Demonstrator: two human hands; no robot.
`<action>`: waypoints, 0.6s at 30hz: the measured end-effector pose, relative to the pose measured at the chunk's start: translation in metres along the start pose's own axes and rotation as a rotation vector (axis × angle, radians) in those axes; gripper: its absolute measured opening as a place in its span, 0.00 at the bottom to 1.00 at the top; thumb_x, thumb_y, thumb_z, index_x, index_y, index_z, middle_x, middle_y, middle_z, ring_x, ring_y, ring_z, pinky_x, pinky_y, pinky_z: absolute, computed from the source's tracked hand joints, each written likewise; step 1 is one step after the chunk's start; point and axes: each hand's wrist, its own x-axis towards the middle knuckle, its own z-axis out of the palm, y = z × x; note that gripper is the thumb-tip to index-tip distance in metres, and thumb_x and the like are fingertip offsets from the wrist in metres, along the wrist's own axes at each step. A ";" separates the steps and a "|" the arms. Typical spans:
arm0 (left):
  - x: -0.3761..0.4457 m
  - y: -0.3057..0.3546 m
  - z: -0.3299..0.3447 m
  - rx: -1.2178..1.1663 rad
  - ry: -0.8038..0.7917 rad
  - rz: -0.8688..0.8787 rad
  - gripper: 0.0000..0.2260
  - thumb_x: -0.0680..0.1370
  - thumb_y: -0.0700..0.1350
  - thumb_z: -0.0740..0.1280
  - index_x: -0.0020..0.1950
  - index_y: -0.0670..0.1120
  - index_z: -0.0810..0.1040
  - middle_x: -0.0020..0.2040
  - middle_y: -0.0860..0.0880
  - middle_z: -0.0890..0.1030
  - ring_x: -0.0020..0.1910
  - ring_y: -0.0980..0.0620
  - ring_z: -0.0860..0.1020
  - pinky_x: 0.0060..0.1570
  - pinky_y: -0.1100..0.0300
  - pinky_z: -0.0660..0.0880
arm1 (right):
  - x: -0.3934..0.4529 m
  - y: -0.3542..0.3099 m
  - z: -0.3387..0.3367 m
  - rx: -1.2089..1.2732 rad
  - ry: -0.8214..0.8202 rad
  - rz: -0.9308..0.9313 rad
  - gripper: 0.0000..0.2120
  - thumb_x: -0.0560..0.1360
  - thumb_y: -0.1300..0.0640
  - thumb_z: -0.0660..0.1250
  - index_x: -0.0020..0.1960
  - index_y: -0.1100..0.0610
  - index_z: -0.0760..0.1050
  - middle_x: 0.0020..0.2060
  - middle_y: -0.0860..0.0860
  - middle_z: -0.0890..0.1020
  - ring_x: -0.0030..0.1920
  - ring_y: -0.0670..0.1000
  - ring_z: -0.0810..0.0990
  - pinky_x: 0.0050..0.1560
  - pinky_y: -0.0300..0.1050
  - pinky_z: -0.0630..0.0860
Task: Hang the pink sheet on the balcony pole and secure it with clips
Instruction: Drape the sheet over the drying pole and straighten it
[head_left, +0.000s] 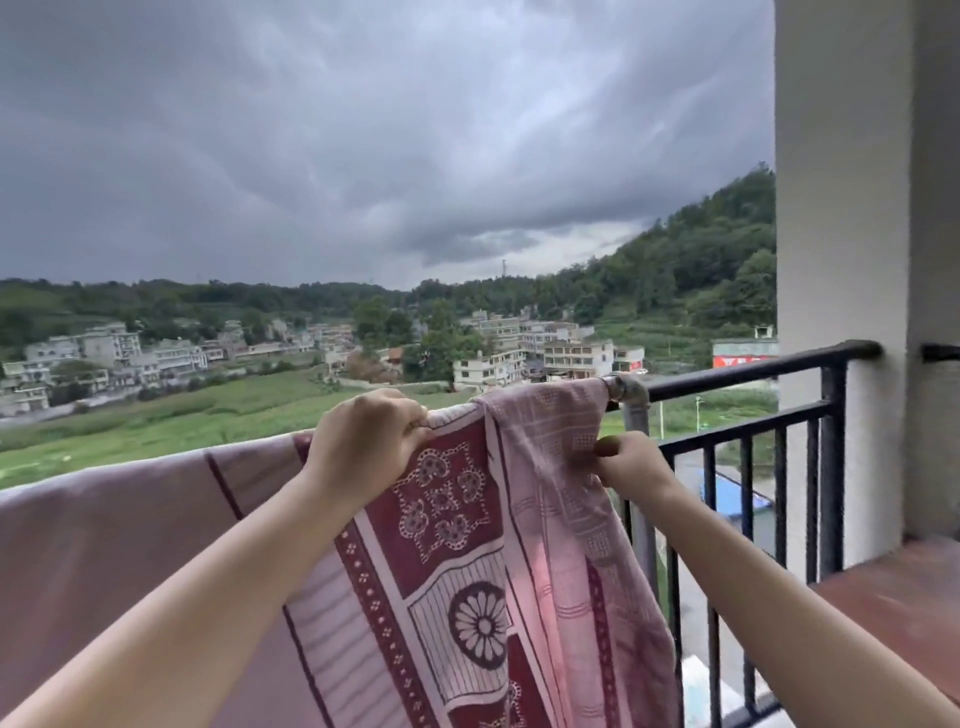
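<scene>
Our left hand (363, 447) curls over the top of the pole and grips the pink sheet (457, 545) where it folds across, fingers bunched into the patterned cloth. Our right hand (631, 465) pinches the sheet's hanging side edge just below the pole's elbow joint (631, 397); a small yellow-green object shows at its fingertips, possibly a clip, though we cannot tell for certain.

The sheet is already draped over the pole, stretching from the left edge of view to the elbow joint, its dark-red floral border falling toward us and a paler fold hanging at the right end. No clip is visibly fastened on it anywhere.

We judge the step in hand to be squaring the right end before clipping. To do it well, we would keep the left hand pressing cloth against the pole as an anchor while the right draws the edge outward and down, so the bunched folds near the joint flatten. A clip should then bite both cloth and pole, near the end, where wind would lift the cloth first.

Beyond the joint runs the black balcony railing (753, 371), meeting a pale column (841, 208). Heavy grey cloud (363, 130) hangs over fields, buildings and a wooded hill.
</scene>
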 end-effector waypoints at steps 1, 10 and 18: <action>0.002 0.000 0.000 -0.005 0.008 -0.007 0.09 0.74 0.44 0.67 0.47 0.41 0.82 0.46 0.44 0.83 0.45 0.45 0.80 0.42 0.55 0.77 | 0.003 0.002 -0.006 -0.018 0.010 -0.043 0.17 0.68 0.66 0.65 0.21 0.58 0.70 0.19 0.51 0.72 0.24 0.48 0.67 0.31 0.43 0.65; 0.058 0.007 0.011 0.234 0.023 -0.172 0.07 0.76 0.38 0.63 0.45 0.37 0.79 0.45 0.40 0.81 0.43 0.42 0.79 0.45 0.48 0.79 | 0.102 -0.016 -0.110 -0.106 0.305 -0.215 0.17 0.72 0.61 0.64 0.26 0.64 0.72 0.19 0.53 0.70 0.24 0.50 0.69 0.26 0.40 0.62; 0.113 -0.002 0.037 0.490 -0.071 -0.650 0.08 0.74 0.34 0.60 0.48 0.34 0.78 0.42 0.39 0.79 0.43 0.41 0.78 0.44 0.51 0.75 | 0.226 -0.010 -0.103 -0.286 0.200 -0.125 0.15 0.77 0.59 0.53 0.57 0.67 0.72 0.59 0.64 0.75 0.60 0.62 0.71 0.59 0.49 0.69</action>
